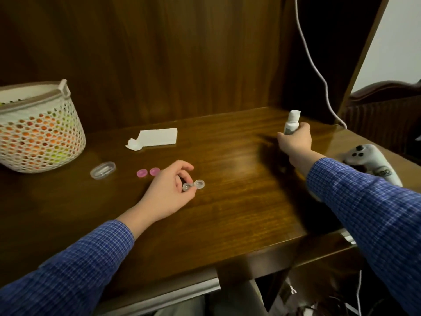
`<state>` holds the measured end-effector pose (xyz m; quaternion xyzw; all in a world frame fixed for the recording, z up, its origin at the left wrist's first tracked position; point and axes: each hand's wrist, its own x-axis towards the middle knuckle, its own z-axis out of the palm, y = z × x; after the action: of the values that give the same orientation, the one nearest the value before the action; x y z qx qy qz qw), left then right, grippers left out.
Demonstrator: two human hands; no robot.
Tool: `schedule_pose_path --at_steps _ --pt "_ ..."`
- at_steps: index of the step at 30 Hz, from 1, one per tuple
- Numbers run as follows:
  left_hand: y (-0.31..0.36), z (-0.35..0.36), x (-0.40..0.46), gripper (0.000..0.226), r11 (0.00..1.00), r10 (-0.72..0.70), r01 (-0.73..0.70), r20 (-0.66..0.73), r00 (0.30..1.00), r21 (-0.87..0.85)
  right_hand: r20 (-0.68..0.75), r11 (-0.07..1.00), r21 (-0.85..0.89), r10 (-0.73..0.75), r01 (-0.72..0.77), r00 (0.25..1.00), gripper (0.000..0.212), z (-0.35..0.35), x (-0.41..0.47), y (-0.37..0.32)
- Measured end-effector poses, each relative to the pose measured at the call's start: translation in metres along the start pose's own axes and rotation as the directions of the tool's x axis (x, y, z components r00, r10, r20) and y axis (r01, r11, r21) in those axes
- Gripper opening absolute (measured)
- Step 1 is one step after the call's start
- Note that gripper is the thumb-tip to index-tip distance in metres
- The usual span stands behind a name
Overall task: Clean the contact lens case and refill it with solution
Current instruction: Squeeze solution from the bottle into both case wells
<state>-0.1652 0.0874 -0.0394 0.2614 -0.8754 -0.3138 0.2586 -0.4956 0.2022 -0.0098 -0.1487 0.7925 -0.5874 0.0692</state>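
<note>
The fingers [182,179] of the left hand [169,192] were pinched narrowly on one cup of the clear lens case [194,185], pressing it to the wooden table [239,197], probably to keep it steady for filling. The right hand [295,141] was wrapped around the white solution bottle [291,124], upright and well apart from the case at the far right, so I judged the refill had not yet begun. Two pink caps [148,172] lay just beside the left hand, set aside so both cups stayed open. A folded tissue [157,137] waited farther back, likely for wiping, near a small clear box [103,170] and a mesh basket [38,133].
</note>
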Motion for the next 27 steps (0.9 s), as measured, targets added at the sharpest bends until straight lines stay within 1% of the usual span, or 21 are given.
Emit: schedule_pose_path --at_steps 3,6,8,10,12,14,17,20,22,27 --pt "0.001 -0.003 -0.004 0.045 0.999 0.022 -0.022 0.002 1.000 0.028 -0.007 0.997 -0.056 -0.046 0.045 0.999 0.052 0.002 0.001 0.004" --pt "0.001 -0.006 -0.006 0.044 0.998 0.045 -0.046 0.009 0.999 0.050 0.012 0.984 -0.105 -0.141 0.142 0.990 0.051 0.009 -0.015 0.004" --pt "-0.001 -0.011 -0.010 0.043 0.996 0.053 -0.054 0.016 0.998 0.068 0.059 0.967 -0.105 -0.229 0.234 0.972 0.051 0.016 -0.033 0.000" --pt "-0.004 -0.018 -0.014 0.043 0.995 0.056 -0.058 0.025 0.998 0.082 0.155 0.948 -0.068 -0.297 0.310 0.942 0.052 0.025 -0.055 -0.005" --pt "-0.009 -0.029 -0.020 0.043 0.993 0.060 -0.062 0.024 0.998 0.101 0.279 0.940 -0.025 -0.320 0.340 0.905 0.056 0.035 -0.080 -0.012" --pt "-0.015 -0.043 -0.025 0.044 0.994 0.045 -0.045 0.003 0.999 0.100 0.392 0.929 0.025 -0.349 0.370 0.851 0.058 0.047 -0.106 -0.019" --pt "-0.027 -0.064 -0.036 0.041 0.996 0.032 -0.030 -0.027 0.999 0.088 0.513 0.902 0.112 -0.412 0.417 0.753 0.052 0.064 -0.142 -0.029" --pt "-0.039 -0.079 -0.048 0.040 0.997 0.018 -0.018 -0.002 1.000 0.072 0.597 0.892 0.167 -0.430 0.420 0.677 0.032 0.082 -0.172 -0.041" --pt "-0.045 -0.085 -0.053 0.042 0.997 0.011 -0.012 0.013 1.000 0.078 0.627 0.888 0.214 -0.444 0.407 0.640 0.023 0.095 -0.186 -0.044" --pt "-0.050 -0.088 -0.053 0.048 0.994 0.036 -0.040 0.039 0.999 0.100 0.675 0.869 0.253 -0.474 0.426 0.565 0.022 0.120 -0.198 -0.045"
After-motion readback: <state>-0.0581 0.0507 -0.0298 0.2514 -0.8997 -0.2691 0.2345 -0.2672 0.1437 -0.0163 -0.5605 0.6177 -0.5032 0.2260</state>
